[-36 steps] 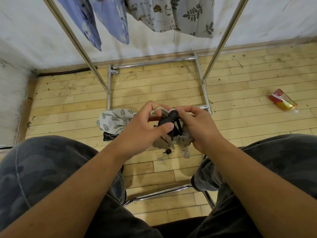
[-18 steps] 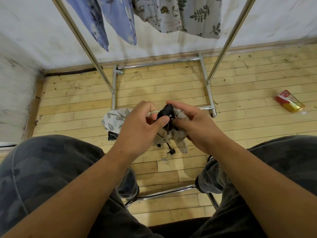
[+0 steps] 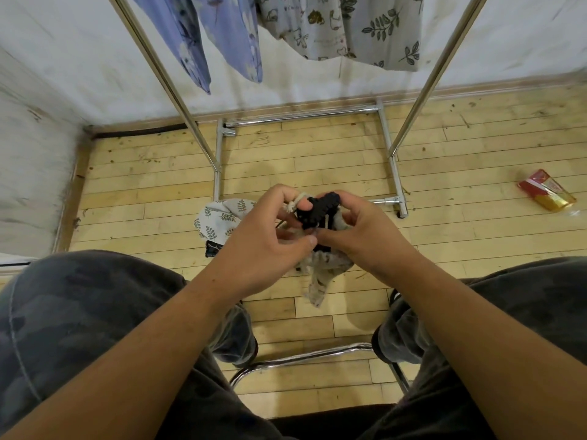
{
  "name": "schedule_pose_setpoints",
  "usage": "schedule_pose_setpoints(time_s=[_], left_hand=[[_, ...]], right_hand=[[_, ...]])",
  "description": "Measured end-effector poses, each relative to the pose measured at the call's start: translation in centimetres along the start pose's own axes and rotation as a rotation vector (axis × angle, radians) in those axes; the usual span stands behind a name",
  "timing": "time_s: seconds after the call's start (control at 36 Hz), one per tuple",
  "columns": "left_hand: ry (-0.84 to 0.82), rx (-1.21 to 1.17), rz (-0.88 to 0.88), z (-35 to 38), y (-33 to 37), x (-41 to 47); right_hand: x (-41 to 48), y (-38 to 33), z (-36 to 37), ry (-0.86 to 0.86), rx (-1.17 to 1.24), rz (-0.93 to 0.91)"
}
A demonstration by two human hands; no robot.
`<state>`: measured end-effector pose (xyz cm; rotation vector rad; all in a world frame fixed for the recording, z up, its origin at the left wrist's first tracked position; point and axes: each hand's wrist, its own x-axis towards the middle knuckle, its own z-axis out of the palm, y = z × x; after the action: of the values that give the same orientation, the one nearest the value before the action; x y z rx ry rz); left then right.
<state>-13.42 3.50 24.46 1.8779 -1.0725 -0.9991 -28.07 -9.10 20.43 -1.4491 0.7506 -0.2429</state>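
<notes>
Leaf-print white cloth lies on the wooden plank floor, left of the hands. Left hand: fingers curled, pinching the black ridged plastic clip. The clip is held in mid-air between the knees, with a pale speckled fabric piece hanging beneath it. Right hand: fingers clamped on clip and fabric. Red-and-gold packet lies on the floor, far right.

- The black clip looks like matt plastic with a ribbed edge.
- The small patterned garment is soft, matt cloth; its knotted cord is rough, pale string.
- The rack is polished, shiny metal tubing.
- The floor is pale wood planks, scuffed and dull.
- The packet is glossy wrapped plastic.
- The wall is rough, stained white plaster.
- The hanging shirts are thin printed cloth.
</notes>
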Motion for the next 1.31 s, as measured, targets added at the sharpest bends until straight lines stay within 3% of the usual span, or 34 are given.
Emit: schedule_pose_setpoints(time_s=[0.22, 0.39, 0.56, 0.86, 1.06, 1.31], left_hand=[[0.001, 0.337, 0.103, 0.6, -1.8, 0.5], [-0.046, 0.364, 0.067, 1.2, -1.9, 0.6], [0.04, 0.44, 0.125, 1.2, -2.2, 0.7], [0.055, 0.294, 0.075, 1.2, -1.9, 0.8], [-0.075, 0.396, 0.085, 1.5, -2.7, 1.1], [0.076, 0.687, 0.175, 1.5, -3.2, 1.5]], right_hand=[[0.1, 0.0, -0.4, 0.109, -0.051, 0.031], [-0.1, -0.1, -0.6, 0.139, 0.031, 0.02], [0.2, -0.2, -0.8, 0.108, 0.132, 0.068], [0.4, -0.1, -0.8, 0.033, 0.186, 0.109], [0.6, -0.4, -0.8, 0.057, 0.237, 0.129], [0.9, -0.2, -0.9, 0.088, 0.224, 0.131]])
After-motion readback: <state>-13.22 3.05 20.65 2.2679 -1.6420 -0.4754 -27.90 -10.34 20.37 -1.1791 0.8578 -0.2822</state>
